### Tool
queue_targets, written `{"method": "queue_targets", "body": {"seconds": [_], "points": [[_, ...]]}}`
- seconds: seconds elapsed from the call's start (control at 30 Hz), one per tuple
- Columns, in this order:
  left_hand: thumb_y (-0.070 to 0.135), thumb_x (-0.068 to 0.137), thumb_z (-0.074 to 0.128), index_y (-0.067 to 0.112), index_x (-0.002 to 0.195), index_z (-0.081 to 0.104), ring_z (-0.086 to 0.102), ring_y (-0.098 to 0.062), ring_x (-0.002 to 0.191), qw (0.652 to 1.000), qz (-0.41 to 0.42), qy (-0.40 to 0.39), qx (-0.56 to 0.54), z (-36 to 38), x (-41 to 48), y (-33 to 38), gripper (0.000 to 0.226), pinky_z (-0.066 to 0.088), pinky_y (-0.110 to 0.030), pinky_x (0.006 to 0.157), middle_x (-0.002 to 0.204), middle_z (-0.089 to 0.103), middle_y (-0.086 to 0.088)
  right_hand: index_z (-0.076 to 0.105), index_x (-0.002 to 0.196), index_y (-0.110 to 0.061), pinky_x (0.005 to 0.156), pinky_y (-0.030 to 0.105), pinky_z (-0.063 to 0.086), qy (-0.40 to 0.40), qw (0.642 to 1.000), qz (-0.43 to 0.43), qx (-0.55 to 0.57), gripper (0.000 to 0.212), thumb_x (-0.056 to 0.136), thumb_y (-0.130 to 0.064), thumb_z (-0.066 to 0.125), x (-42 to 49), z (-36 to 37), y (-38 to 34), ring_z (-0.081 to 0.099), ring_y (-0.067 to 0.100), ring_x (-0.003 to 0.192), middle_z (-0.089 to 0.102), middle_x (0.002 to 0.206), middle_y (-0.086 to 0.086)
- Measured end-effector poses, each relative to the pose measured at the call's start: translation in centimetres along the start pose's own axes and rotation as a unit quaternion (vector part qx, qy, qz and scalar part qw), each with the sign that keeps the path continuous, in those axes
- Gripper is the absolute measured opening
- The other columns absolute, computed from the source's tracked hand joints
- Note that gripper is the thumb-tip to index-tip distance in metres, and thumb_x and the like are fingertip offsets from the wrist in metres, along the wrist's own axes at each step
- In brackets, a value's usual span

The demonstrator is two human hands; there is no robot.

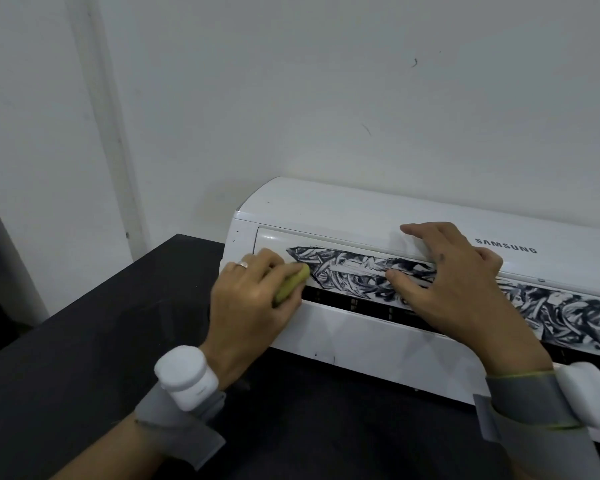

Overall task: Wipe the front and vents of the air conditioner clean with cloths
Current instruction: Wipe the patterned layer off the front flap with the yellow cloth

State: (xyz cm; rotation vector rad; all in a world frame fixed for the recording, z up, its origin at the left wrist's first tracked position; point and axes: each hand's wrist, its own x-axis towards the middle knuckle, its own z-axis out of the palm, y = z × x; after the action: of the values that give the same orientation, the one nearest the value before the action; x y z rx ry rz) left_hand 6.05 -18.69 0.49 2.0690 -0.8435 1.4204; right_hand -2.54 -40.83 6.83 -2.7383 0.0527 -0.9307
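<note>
Gripping yellow cloth (291,284) on air conditioner (361,337), left hand (250,299), right hand (465,282) spread flat nearby

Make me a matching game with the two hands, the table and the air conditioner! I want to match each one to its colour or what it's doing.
Column one:
1. left hand
2. right hand
3. table
4. air conditioner

Column two:
a. black
b. white with dark scribbly marks
c. grips the yellow-green cloth
d. lies flat, fingers spread

Pairs: 1-c, 2-d, 3-a, 4-b
</note>
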Motion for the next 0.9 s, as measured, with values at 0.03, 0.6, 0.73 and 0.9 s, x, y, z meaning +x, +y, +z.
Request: {"method": "queue_targets", "body": {"seconds": [0.03,0.6,0.73,0.9], "points": [[0.025,0.083,0.07,0.016,0.088,0.075,0.056,-0.023,0.061,1.0,-0.018,0.012,0.012,-0.2,0.3,-0.5,0.012,0.043,-0.037,0.057,0.078,0.062,-0.002,0.046,0.127,-0.035,0.1,0.03,0.014,0.0,1.0,0.0,0.0,0.05,0.08,-0.043,0.062,0.0,0.0,0.0,0.038,0.003,0.115,0.043,0.125,-0.013],[0.023,0.083,0.07,0.015,0.086,0.074,0.054,-0.024,0.061,0.998,-0.029,0.023,0.045,-0.2,0.5,-1.0,0.01,0.041,-0.036,0.055,0.077,0.062,-0.002,0.045,0.127,-0.036,0.103,0.033,0.015,0.0,1.0,0.0,0.0,0.05,0.081,-0.043,0.061,0.0,0.0,0.0,0.037,0.002,0.114,0.043,0.125,-0.014],[0.022,0.081,0.072,0.016,0.085,0.074,0.054,-0.024,0.06,0.999,0.052,-0.016,-0.008,0.4,-0.3,0.2,0.007,0.043,-0.036,0.054,0.075,0.062,0.0,0.046,0.127,-0.036,0.102,0.033,0.015,0.002,1.0,-0.001,-0.001,0.05,0.08,-0.043,0.061,0.0,0.1,0.0,0.037,0.003,0.115,0.043,0.125,-0.013],[0.026,0.084,0.069,0.015,0.087,0.074,0.054,-0.021,0.061,0.998,0.057,-0.013,-0.014,0.3,-0.3,0.4,0.012,0.041,-0.035,0.055,0.076,0.062,0.0,0.046,0.127,-0.036,0.102,0.032,0.014,0.003,1.0,-0.001,0.0,0.05,0.08,-0.043,0.061,0.0,0.1,0.0,0.037,0.002,0.113,0.043,0.125,-0.013]]}}
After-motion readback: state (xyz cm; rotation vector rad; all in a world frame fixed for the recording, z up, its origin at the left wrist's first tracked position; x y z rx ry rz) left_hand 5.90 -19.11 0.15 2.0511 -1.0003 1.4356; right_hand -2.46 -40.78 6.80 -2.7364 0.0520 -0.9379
